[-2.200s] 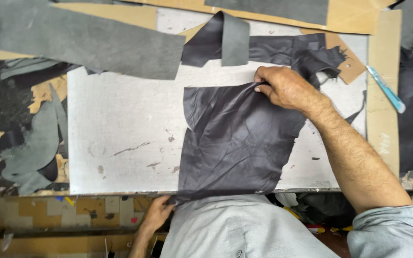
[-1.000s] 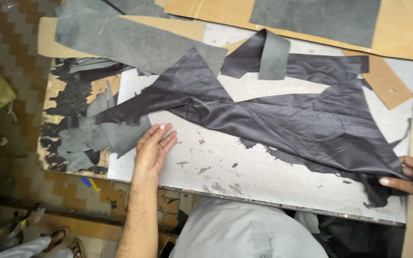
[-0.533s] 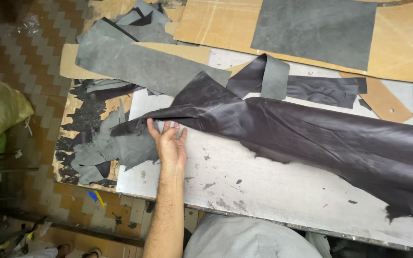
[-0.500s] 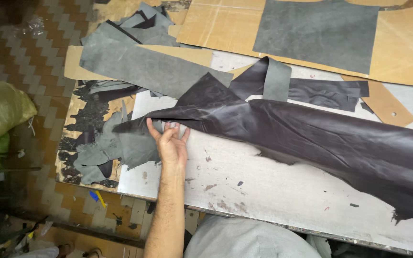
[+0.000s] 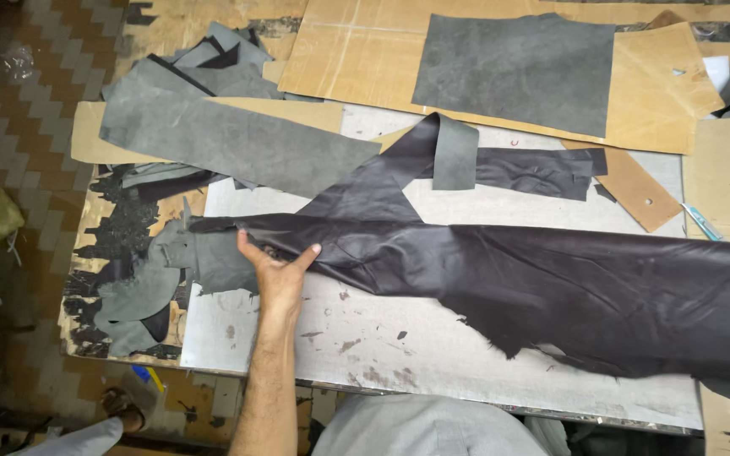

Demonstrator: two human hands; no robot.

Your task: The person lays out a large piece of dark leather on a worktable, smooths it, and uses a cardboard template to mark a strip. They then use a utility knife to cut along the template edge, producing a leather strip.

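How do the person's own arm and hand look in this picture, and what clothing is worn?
Only the left hand and its forearm show. Both are bare: no glove, no ring, no watch, and no sleeve reaches the visible forearm. Fine hair covers the forearm. The right hand is out of view. Below, the pale grey fabric garment the person wears shows.
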